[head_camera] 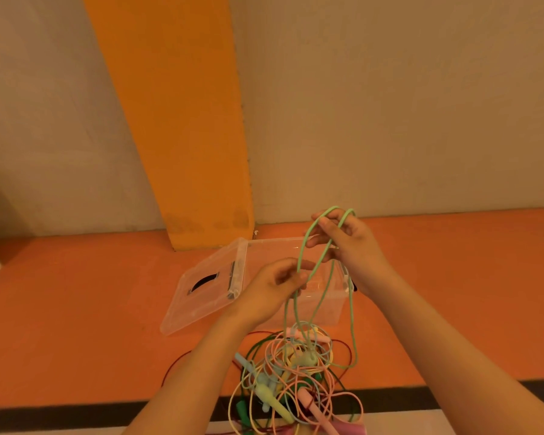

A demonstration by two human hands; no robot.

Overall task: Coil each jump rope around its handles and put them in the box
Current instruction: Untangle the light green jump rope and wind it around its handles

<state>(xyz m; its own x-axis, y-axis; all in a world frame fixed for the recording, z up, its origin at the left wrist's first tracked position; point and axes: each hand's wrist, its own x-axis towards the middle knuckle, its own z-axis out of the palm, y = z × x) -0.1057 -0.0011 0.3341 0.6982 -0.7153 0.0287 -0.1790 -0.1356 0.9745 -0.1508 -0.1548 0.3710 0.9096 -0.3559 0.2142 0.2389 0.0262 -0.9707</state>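
**Green rope strung between two raised hands above the open box**

Both forearms reach forward from the bottom of the view, converging over the orange surface (76, 309). The right grip (349, 246) is the higher one, held above the far right part of the clear box (327, 312). Its palm is turned to the left and its fingers are spread and point up and away. The light green jump rope (352, 318) is hooked over its fingertips (346, 219) in two narrow loops, and its thumb juts leftward against one of the strands. This grip is partly open and carries the rope on the fingers rather than in a fist.

The left grip (277, 284) sits lower and nearer, in front of the box's left wall, with the back of the hand toward the camera. Its fingers are curled in, and it pinches the green strands where they come down from the right hand.

From the two hands the green strands hang slack in front of the box and run down into a tangled pile of ropes (292, 378) at the near edge of the surface. That pile holds pink, yellow, pale blue, dark green and dark red cords with their handles mixed among them; where the green rope's own handles lie in it cannot be told.

The box stands open near the wall (390, 120), and through its clear walls nothing shows plainly inside. Its lid (201, 296) is folded out flat to the left.
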